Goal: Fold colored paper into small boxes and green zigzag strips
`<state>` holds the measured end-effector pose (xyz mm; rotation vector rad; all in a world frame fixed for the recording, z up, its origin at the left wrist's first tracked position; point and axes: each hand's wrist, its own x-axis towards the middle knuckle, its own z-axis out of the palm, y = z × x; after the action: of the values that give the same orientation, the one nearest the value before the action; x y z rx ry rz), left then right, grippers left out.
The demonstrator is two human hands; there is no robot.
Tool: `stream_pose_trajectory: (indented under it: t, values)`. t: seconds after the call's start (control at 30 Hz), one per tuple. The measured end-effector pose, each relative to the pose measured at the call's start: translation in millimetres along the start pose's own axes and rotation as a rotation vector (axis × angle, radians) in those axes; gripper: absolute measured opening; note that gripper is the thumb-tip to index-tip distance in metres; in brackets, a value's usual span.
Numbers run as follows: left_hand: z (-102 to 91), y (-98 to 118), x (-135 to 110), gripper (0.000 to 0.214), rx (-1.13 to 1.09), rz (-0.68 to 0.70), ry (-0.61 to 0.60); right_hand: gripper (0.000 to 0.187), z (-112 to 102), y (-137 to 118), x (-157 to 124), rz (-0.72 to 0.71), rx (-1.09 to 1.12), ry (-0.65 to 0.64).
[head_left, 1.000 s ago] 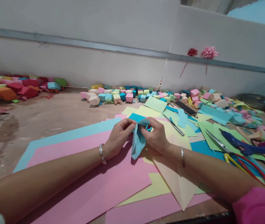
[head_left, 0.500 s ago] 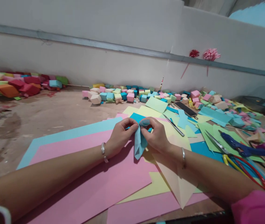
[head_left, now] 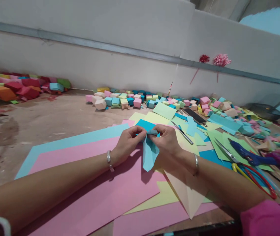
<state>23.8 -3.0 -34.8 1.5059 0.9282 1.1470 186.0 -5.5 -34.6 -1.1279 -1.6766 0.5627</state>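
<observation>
Over the large pink sheet [head_left: 120,196], the left hand [head_left: 127,142] and the right hand [head_left: 166,141] are both pinching the light-blue paper [head_left: 150,154] at its top, equally near, while its long axis is hanging from their grip toward that sheet.

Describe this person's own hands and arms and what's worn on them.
Both the left hand and right hand are gloveless. Each wrist wears a silver bangle. The right arm has a bright pink sleeve. A white band shows by the left arm; what it is, I can't tell.
</observation>
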Motion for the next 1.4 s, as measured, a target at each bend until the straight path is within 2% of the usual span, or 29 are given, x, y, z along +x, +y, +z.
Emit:
stream_pose_trajectory:
  t: [0.1,0.27,0.4,0.53,0.7,0.83,1.0,1.13,1.27,1.4]
  values:
    - [1.0,1,-2,0.024,0.016,0.007,-0.022,0.015,0,-2,-1,-0.021,-0.070,-0.024]
    - [2.3,1,-4,0.007,0.226,0.089,-0.011,0.009,3,-1,-6,-0.085,-0.165,-0.050]
    - [2.0,2,-4,0.013,0.357,0.150,0.013,0.012,5,0,-9,-0.148,-0.204,-0.089]
    - [0.9,2,-3,0.009,0.346,0.180,0.026,0.013,5,0,-10,-0.172,-0.237,-0.085]
    - [1.3,3,-4,0.008,0.336,0.181,0.043,0.013,3,-2,-11,-0.194,-0.411,-0.075]
    - [-0.1,2,-2,0.009,0.374,0.154,-0.012,0.017,1,-2,-10,-0.194,-0.527,-0.135]
    - [-1.9,3,0,0.015,0.405,0.071,-0.047,0.014,0,3,-8,-0.186,-0.555,-0.169]
    - [-1.1,5,0,0.010,0.421,0.093,-0.057,0.013,2,4,-9,-0.210,-0.586,-0.163]
    - [-0.3,5,2,0.010,0.354,0.062,-0.097,0.012,6,4,-10,-0.222,-0.671,-0.132]
    - [-0.7,3,1,0.010,0.303,0.023,-0.097,0.011,4,4,-10,-0.175,-0.641,-0.164]
